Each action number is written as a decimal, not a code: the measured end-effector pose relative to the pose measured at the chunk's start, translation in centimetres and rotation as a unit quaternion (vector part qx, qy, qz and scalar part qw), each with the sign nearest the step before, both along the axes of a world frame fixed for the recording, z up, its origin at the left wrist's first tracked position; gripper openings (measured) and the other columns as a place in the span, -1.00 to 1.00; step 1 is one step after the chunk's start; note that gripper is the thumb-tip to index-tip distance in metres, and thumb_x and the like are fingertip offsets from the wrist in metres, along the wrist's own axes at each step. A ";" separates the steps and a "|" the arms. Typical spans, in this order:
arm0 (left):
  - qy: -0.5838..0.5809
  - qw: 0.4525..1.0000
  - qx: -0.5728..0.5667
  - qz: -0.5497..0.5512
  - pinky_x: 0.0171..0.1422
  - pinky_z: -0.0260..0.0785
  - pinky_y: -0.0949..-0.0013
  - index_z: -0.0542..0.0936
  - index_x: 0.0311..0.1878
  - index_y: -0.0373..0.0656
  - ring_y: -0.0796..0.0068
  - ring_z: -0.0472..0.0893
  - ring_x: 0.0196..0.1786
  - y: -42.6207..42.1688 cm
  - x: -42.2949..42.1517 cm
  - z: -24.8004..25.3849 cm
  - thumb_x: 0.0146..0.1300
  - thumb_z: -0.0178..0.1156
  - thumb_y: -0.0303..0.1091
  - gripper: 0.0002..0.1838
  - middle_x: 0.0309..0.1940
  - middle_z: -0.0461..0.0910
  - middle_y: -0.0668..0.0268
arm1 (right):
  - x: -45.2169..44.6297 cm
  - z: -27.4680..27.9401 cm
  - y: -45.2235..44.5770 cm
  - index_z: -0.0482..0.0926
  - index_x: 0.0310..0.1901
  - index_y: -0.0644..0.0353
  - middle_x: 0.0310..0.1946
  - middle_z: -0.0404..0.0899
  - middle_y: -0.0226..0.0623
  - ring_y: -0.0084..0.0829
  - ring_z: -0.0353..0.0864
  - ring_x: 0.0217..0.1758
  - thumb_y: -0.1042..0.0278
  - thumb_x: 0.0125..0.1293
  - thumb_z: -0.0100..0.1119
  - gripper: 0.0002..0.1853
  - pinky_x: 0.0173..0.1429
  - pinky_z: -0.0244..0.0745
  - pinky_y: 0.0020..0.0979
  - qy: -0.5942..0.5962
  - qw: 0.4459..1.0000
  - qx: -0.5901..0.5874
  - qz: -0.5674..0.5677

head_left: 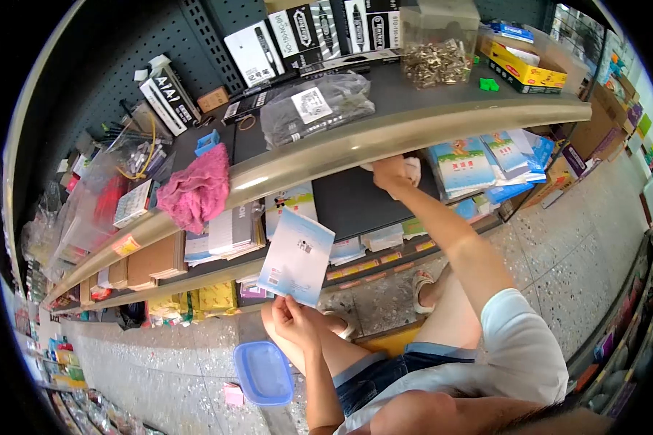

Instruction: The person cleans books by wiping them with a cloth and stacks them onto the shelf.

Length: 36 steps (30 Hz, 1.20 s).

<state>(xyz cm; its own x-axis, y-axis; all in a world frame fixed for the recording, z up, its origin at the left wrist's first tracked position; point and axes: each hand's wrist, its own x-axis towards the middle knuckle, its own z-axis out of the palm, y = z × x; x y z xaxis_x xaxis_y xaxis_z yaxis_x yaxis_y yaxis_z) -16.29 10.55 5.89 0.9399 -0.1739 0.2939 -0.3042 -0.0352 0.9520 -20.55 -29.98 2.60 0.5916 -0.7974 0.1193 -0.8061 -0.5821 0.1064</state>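
Observation:
My left hand [295, 322] pinches the lower edge of a thin exercise book [301, 254], whose pale blue and white cover carries a barcode. It is held up in front of the lower shelf. Reaching under the upper shelf's edge, my right hand [392, 176] is closed on a crumpled white cloth [413, 171] over the dark lower shelf board [352, 199]. Just right of that hand lie stacked exercise books [461, 167] with blue and picture covers. A pink cloth [196, 190] hangs over the upper shelf's front edge.
The upper shelf [406, 123] holds marker boxes [254, 54], a plastic bag [315, 109], a tub of metal clips [435, 61] and a yellow box [526, 69]. More notebooks [228, 232] stand on the lower shelf's left. A blue plastic basin [265, 373] sits on the floor.

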 end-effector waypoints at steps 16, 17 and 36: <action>0.253 0.935 -0.222 -0.113 -0.35 0.45 0.57 0.51 -0.12 -0.24 0.67 0.57 -0.38 -4.9 -0.6 -2.0 0.37 0.12 -0.39 -0.87 -0.38 0.60 0.38 | -13.6 8.6 8.0 0.58 0.08 0.05 0.01 0.48 -0.16 -0.08 0.50 0.07 0.57 0.00 0.13 -0.49 0.22 0.36 -0.23 0.118 0.756 0.478 0.432; 0.264 0.932 -0.214 -0.129 -0.34 0.45 0.56 0.51 -0.12 -0.24 0.66 0.57 -0.38 -5.8 -0.8 -2.3 0.37 0.13 -0.38 -0.87 -0.37 0.60 0.38 | -15.2 8.8 7.7 0.58 0.08 0.07 0.00 0.48 -0.15 -0.07 0.50 0.06 0.56 0.00 0.14 -0.49 0.21 0.37 -0.23 0.059 0.780 0.464 0.417; 0.490 0.831 -0.108 -0.239 -0.20 0.63 0.39 0.47 0.06 -0.28 0.33 0.68 -0.22 -15.0 -3.2 -9.0 0.36 0.01 -0.40 -0.74 -0.13 0.59 0.18 | -9.9 2.9 17.9 0.58 0.06 -0.13 0.00 0.45 -0.31 -0.27 0.46 -0.09 0.40 0.06 0.11 -0.54 -0.03 0.34 -0.32 -0.154 0.931 -0.081 0.320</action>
<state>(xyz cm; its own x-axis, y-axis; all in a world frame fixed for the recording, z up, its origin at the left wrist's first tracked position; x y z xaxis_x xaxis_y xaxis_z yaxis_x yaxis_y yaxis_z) -19.50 -4.46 -3.11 0.5844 -0.6390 -0.5002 0.6918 0.0702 0.7187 -30.46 -12.13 5.48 0.8576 -0.2501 0.4495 -0.3063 -0.9503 0.0557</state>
